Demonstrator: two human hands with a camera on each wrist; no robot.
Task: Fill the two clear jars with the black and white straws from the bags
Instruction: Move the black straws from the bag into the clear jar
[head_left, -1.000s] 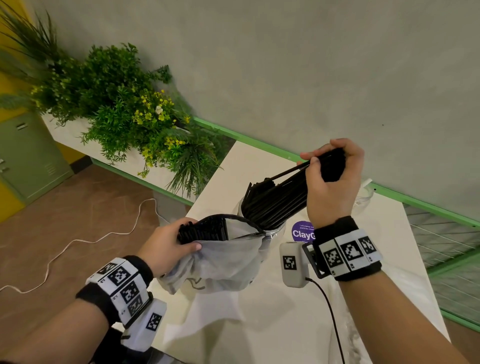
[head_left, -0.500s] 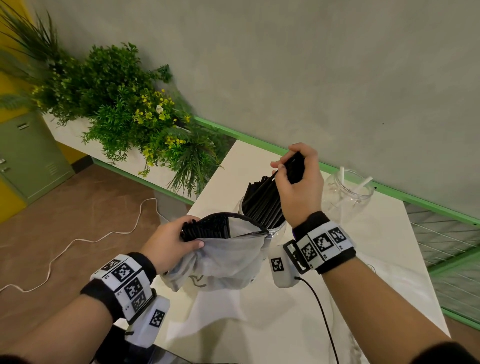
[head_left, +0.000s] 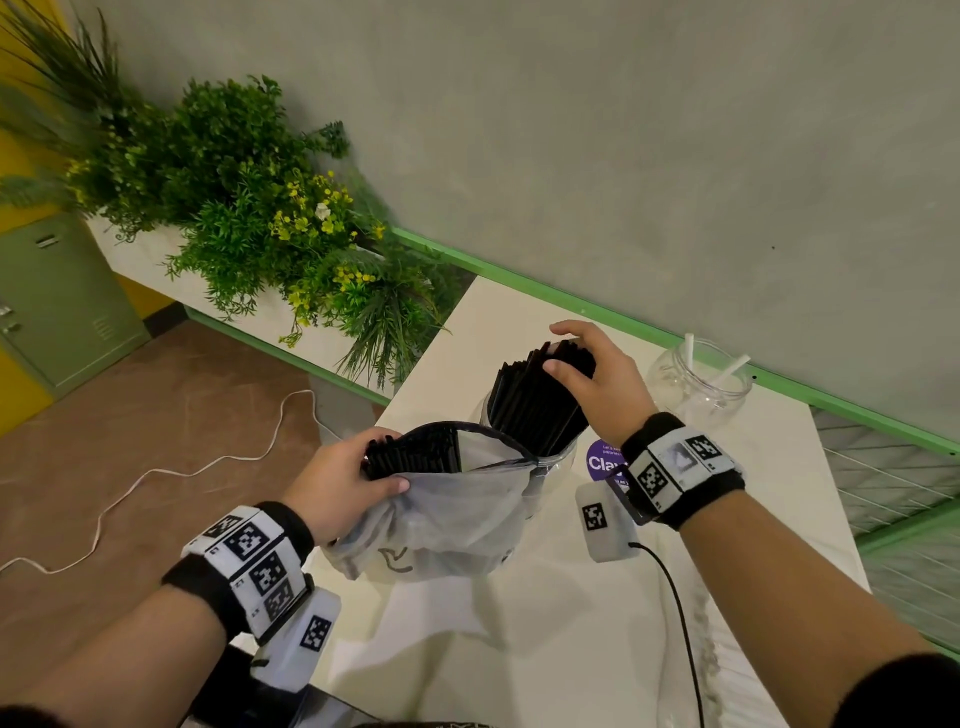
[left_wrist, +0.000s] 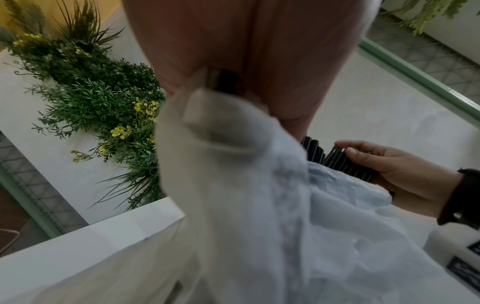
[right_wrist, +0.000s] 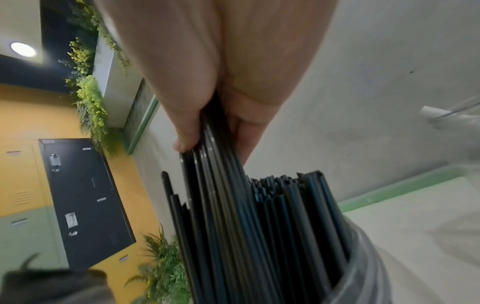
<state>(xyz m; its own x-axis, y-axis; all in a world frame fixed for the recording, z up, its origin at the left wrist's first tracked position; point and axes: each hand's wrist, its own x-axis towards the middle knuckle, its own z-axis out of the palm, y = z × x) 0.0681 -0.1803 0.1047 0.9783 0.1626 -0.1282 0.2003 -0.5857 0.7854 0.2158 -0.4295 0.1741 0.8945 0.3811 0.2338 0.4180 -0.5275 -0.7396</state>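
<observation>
White table (head_left: 519, 649) carries everything, set against a grey wall (head_left: 623, 130) with a green rail (head_left: 597, 312) along the far edge. Planter of green foliage with yellow flowers (head_left: 249, 218) sits off the table's far-left corner; a white cable (head_left: 156, 473) snakes over the brown floor below it.

Translucent plastic bag (head_left: 457, 514) stands near the middle of the table, mouth open, with a bundle of black straws in the bag (head_left: 415, 454) showing at the left of the opening. Left hand (head_left: 337, 483) grips the bag's left rim, thumb curled over the plastic, fingers around the bundle inside. Left wrist view is mostly bag and blurred palm.

Clear jar (head_left: 558, 462) sits just behind the bag, touching it, packed with black straws in the jar (head_left: 530, 405) leaning left and sticking well above the rim. Right hand (head_left: 597, 384) is at the tops of those straws: thumb and fingers pinch a small bunch of them, confirmed in the right wrist view, where the bunch (right_wrist: 215, 144) runs down into the jar beside the rest.

Second clear jar (head_left: 701, 384) stands far right by the rail, apart from the first, holding two white straws (head_left: 727, 369).

Purple round sticker (head_left: 602, 460) lies on the table between the first jar and the right wrist.
</observation>
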